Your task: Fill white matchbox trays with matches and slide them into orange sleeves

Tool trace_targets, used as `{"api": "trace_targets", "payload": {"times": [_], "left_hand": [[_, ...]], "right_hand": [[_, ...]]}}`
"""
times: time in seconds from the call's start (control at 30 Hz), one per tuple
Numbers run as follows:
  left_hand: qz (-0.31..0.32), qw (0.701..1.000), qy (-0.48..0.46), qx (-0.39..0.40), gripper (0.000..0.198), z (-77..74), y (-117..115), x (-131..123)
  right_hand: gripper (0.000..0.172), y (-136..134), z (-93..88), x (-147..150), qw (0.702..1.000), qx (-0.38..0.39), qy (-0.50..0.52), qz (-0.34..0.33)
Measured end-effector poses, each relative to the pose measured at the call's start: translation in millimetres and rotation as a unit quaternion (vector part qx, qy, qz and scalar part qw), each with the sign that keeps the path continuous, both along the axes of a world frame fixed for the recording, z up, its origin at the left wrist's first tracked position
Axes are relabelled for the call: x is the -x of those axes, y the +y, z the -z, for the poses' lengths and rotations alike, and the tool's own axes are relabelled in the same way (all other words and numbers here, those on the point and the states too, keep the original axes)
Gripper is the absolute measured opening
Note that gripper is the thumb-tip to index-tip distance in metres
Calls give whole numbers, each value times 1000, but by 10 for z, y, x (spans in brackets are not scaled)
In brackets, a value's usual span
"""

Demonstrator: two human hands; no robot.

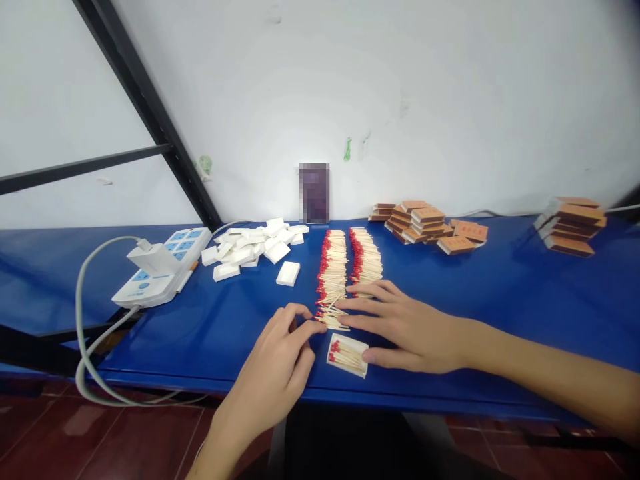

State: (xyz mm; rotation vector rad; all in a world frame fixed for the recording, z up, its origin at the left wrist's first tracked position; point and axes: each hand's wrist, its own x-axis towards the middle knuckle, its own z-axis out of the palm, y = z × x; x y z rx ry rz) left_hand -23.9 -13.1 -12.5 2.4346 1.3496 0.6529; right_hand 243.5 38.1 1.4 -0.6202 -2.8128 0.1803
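Near the table (pixel 210 347) edge, the tray (pixel 347 355) is lying part-filled. Just left of it, the left hand (pixel 277 373) is curling its grip onto the loose matches (pixel 331 321); whether any are pinched, I cannot tell. Right of the tray, the right hand (pixel 407 330) is resting flat, grip splayed, holding nothing. Beyond the tray, 2 match rows (pixel 334 263) are lying; a careless sweep risks scattering them or nudging the tray off the table.

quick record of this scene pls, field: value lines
left hand: fingertips at loose red-tipped wooden matches
right hand: open, palm down over blue table, thumb beside small white cardboard tray holding matches
match rows: two, behind the hands
left rear: pile of white trays, white power strip
right rear: stacks of brown matchbox sleeves
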Motion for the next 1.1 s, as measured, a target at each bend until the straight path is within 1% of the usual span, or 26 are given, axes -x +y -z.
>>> {"api": "trace_targets", "payload": {"times": [0.13,0.3,0.53,0.63,0.77,1.1], "left_hand": [[-2,1000,14,-3,41,-2,1,-2],[7,1000,17,0,45,-13,7,-4],[20,1000,12,14,42,-25,1,-3],[18,1000,13,18,40,-23,0,-3],[10,1000,21,19,42,-11,-1,-3],[-4,999,44,-12,49,-12,-4,-12]], "right_hand": [[55,3,-18,-4,1000,20,-20,4],[56,4,-19,-3,999,32,-18,11],[59,14,6,-3,1000,29,-5,-12],[58,18,-2,2,999,31,5,-12],[58,23,-2,-4,999,34,-3,-4],[54,33,-3,-17,999,16,-32,-21]]}}
